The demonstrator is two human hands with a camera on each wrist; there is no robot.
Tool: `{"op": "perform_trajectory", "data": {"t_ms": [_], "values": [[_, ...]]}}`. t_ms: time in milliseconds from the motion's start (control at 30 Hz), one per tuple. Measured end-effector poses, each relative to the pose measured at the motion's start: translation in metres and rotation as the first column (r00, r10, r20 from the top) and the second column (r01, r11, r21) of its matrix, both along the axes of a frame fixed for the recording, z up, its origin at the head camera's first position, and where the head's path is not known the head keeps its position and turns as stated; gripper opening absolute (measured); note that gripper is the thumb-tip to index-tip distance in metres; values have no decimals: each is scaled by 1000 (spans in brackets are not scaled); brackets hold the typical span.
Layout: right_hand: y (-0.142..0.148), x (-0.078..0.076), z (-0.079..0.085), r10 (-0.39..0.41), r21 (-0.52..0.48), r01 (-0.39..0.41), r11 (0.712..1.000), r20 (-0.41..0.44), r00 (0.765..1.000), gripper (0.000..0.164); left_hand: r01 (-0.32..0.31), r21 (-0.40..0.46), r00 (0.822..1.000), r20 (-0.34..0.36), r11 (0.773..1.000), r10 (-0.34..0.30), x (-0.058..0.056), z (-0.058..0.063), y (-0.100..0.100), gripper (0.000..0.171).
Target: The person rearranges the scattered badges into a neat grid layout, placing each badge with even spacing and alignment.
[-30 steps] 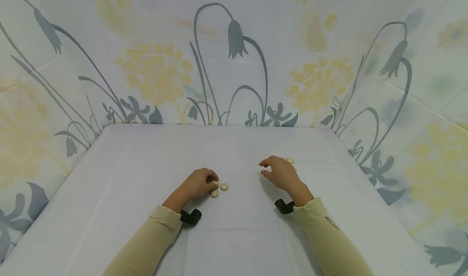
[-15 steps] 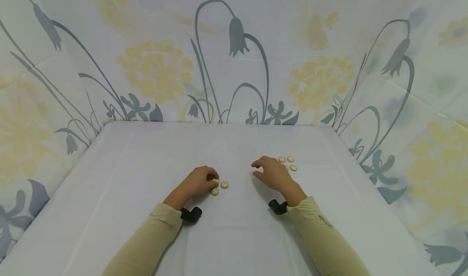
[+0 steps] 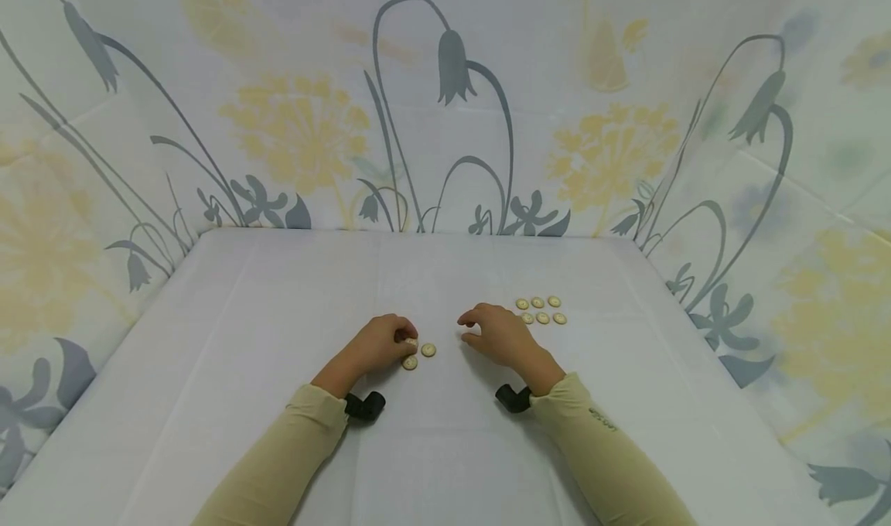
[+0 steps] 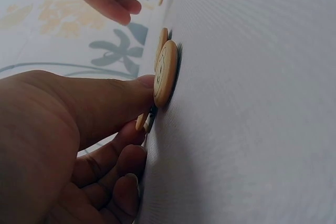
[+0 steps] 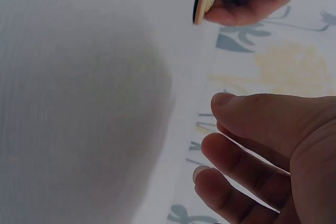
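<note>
Two small round wooden discs lie beside my left hand (image 3: 378,346) on the white cloth: a right one (image 3: 428,350) and a nearer one (image 3: 410,363). My left thumb and fingertips pinch a third disc (image 4: 141,121), mostly covered by the fingers and tilted on edge close over the cloth. In the left wrist view, the nearer disc (image 4: 166,74) shows thin dark line markings on its pale face. My right hand (image 3: 503,338) hovers to the right of these discs, its fingers loosely bent and apart from the thumb, with nothing between them.
Several matching discs (image 3: 538,302) lie in two short rows beyond my right hand. The white-covered table (image 3: 292,271) meets a flower-printed cloth backdrop (image 3: 306,139) at its back and sides. A black wrist-worn piece (image 3: 513,398) sits at each cuff.
My right hand has moved left, away from the two rows of discs, uncovering more of them. My left hand stays at its disc, nearly still. The head view has tipped slightly.
</note>
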State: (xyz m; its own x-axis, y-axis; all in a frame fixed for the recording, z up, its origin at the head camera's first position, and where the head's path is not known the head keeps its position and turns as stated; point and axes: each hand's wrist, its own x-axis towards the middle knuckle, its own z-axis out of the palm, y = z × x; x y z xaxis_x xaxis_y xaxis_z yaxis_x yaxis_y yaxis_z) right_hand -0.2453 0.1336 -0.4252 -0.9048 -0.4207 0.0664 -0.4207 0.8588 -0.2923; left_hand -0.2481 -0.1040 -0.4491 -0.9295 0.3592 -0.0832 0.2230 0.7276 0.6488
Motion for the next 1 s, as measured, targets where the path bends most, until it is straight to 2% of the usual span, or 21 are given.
{"op": "perform_trajectory", "data": {"t_ms": [333,500,767,1000], "values": [[-16,1,-4,19,25,-20,999,58,998,27,3,-2,1000,5,1000,-3,0,1,-1,18],[-26,2,-4,55,45,-58,997,73,996,28,9,-7,1000,-7,1000,-9,0,2,-1,18],[-37,3,-5,89,67,-95,993,91,992,27,12,-13,1000,-7,1000,-12,0,2,-1,19],[-45,5,-5,120,77,-126,989,71,990,27,13,-16,1000,-16,1000,-13,-2,-1,-1,19]]}}
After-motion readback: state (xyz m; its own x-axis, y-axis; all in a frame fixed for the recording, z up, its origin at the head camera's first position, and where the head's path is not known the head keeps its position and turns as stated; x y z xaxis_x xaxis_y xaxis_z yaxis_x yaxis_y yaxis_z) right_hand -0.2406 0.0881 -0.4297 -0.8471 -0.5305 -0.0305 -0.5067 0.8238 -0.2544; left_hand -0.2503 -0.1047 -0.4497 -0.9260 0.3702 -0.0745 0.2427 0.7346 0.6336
